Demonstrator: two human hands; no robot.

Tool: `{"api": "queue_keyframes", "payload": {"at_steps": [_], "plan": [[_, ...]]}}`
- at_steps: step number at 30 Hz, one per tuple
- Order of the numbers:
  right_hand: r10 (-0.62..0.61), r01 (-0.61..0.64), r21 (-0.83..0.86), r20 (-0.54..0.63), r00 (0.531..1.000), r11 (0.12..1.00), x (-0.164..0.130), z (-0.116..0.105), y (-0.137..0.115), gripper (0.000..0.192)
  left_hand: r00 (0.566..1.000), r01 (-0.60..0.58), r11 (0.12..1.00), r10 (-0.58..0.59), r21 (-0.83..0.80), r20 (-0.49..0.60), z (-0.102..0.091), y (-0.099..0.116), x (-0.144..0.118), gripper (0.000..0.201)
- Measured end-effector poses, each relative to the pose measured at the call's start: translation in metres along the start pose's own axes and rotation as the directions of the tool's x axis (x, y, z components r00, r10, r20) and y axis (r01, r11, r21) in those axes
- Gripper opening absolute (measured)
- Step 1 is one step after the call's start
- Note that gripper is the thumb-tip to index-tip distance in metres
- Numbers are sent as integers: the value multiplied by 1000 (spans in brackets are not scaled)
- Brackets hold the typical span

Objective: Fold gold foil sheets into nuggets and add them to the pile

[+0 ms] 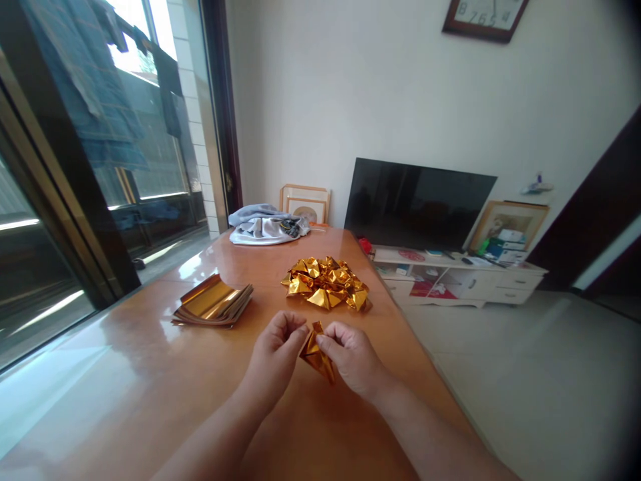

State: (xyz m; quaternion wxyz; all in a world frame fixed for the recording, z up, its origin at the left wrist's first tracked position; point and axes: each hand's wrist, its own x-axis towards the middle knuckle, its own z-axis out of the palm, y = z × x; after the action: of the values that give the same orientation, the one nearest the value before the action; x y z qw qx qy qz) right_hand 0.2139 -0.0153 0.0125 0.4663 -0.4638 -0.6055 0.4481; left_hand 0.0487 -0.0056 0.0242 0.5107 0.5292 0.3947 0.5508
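Note:
Between my two hands is a piece of folded gold foil paper (319,357), creased and pointed at its lower end. My right hand (353,354) pinches its upper right side between thumb and fingers. My left hand (279,351) has its thumb and fingertips pressed together at the paper's upper left edge. Just beyond my hands lies a pile of folded gold foil pieces (328,284). To the left rests a stack of flat gold foil sheets (213,302), its top sheet curling up.
The wooden table (200,387) runs ahead, with bunched grey cloth (268,226) and picture frames (305,200) at its far end. A television (420,204) stands on a white cabinet (493,284) at the right. Glass sliding doors (150,147) border the left.

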Motion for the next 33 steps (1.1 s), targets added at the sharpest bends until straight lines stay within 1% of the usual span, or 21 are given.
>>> {"api": "queue_keyframes", "payload": {"at_steps": [2, 5, 8, 16, 20, 24, 27, 30, 33], "plan": [[-14, 13, -23, -25, 1000, 1000, 0, 1, 2, 33, 997, -78, 994, 78, 73, -1, 0, -3, -1, 19], [-38, 37, -36, -40, 998, 999, 0, 4, 5, 32, 991, -135, 972, 135, 191, 11, 1, -8, -2, 16], [-67, 62, -81, -60, 996, 995, -2, 6, 7, 31, 990, -133, 958, 140, 253, -7, 1, -10, -2, 15], [-125, 105, -211, -84, 989, 972, -3, 10, 8, 32, 996, -70, 968, 79, 241, -28, 0, -12, 0, 19], [-194, 152, -324, -102, 976, 934, -3, 10, 8, 31, 994, -86, 955, 102, 285, -43, -1, -14, 0, 19], [-250, 177, -425, -121, 961, 888, -3, 13, 10, 27, 986, -132, 922, 160, 364, -50, 0, -16, 0, 18], [-284, 187, -489, -131, 950, 852, -4, 15, 11, 25, 987, -123, 896, 156, 427, -44, 1, -16, 0, 19], [-310, 199, -524, -133, 941, 829, -5, 16, 11, 24, 994, -90, 918, 108, 386, -27, 2, -13, 0, 19], [-314, 205, -520, -128, 941, 829, -6, 15, 9, 23, 999, -37, 972, 31, 233, 27, 3, -9, 0, 20]]}}
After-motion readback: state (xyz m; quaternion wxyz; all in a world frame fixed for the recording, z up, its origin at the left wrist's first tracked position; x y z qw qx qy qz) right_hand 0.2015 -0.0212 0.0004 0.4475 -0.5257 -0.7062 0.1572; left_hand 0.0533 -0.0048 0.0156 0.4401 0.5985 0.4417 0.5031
